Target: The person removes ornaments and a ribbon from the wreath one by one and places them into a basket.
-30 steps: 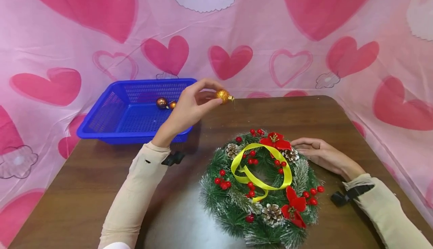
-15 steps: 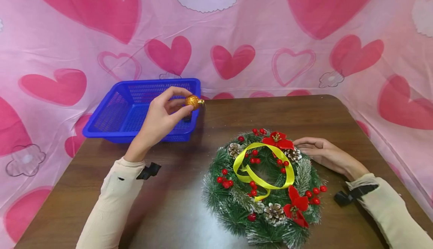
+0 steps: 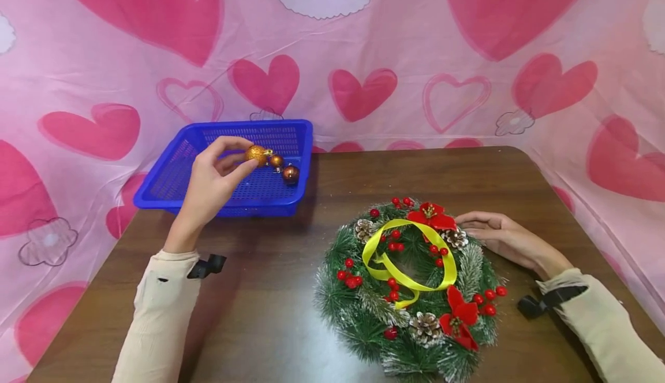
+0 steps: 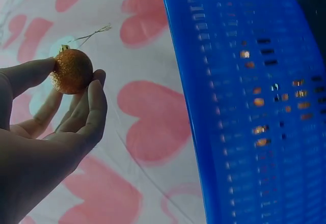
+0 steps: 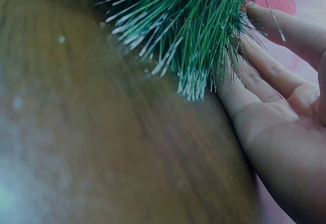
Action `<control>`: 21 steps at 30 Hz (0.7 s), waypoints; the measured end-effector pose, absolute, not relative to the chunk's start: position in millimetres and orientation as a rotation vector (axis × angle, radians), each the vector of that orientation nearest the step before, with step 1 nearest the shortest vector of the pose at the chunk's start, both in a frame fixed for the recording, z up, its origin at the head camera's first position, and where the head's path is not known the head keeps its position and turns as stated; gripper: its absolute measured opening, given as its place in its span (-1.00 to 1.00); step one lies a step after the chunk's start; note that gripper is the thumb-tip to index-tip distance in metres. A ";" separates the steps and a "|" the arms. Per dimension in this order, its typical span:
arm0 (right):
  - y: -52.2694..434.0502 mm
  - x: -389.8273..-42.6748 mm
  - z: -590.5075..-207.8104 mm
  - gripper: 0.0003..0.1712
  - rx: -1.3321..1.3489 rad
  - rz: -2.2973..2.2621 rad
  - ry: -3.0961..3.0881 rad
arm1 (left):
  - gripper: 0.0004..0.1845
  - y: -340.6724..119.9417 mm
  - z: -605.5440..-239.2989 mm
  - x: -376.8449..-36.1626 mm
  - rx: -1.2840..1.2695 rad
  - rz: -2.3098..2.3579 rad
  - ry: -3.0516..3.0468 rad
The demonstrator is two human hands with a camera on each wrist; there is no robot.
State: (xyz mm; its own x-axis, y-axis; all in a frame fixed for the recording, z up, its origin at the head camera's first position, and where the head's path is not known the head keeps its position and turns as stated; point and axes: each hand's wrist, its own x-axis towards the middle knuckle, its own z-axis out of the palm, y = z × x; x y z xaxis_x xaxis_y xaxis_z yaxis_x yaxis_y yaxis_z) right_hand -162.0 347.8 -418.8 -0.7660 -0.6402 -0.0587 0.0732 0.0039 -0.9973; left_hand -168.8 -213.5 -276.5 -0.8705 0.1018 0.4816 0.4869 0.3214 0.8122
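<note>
Over the blue basket (image 3: 171,204), my left hand (image 3: 206,183) pinches a glittery gold Christmas bauble (image 3: 256,155) between thumb and fingertips. The left wrist view shows this bauble (image 4: 72,72) with its cap and a thin wire loop pointing up. Below it in the basket lie a small orange bauble (image 3: 277,160) and a shiny brown bauble (image 3: 291,174). My right hand (image 3: 511,243), fingers nearly straight, lies on the table against the green wreath (image 3: 340,305). In the right wrist view, needles (image 5: 188,46) partly cover its fingers.
A yellow ribbon (image 3: 449,264) lies looped on top of the wreath, among red berries, pine cones (image 3: 426,327) and red flowers (image 3: 459,317). Everything stands on a brown wooden table (image 3: 260,308). A pink heart-print cloth (image 3: 405,36) hangs behind it.
My left hand has carried the gold bauble leftward from right of the basket to above its inside. The baskets' baubles show plainly now. My right hand has stayed at the wreath.
</note>
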 end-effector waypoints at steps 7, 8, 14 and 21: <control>347.9 -162.0 -417.8 -0.57 -0.547 -1.799 1.795 | -0.64 -226.1 -278.9 -177.8 -0.445 -1.529 -2.272; 347.9 -161.9 -417.6 -0.57 -0.547 -1.801 1.795 | -0.64 -227.5 -279.5 -179.3 -0.435 -1.526 -2.275; 348.3 -160.9 -415.8 -0.57 -0.538 -1.820 1.771 | -0.63 -236.6 -286.4 -188.7 -0.390 -1.516 -2.286; 348.2 -161.9 -416.9 -0.58 -0.542 -1.827 1.749 | -0.61 -247.9 -299.1 -195.8 -0.296 -1.470 -2.336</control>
State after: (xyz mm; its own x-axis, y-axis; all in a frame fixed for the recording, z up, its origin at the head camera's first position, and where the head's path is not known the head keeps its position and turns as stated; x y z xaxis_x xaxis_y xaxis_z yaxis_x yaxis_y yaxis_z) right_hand -161.9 348.2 -416.9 -0.7687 -0.6343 -0.0822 0.1097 -0.0042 -0.9940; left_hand -195.8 -247.9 -299.1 -0.9119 -0.0158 0.4102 0.3630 0.4359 0.8236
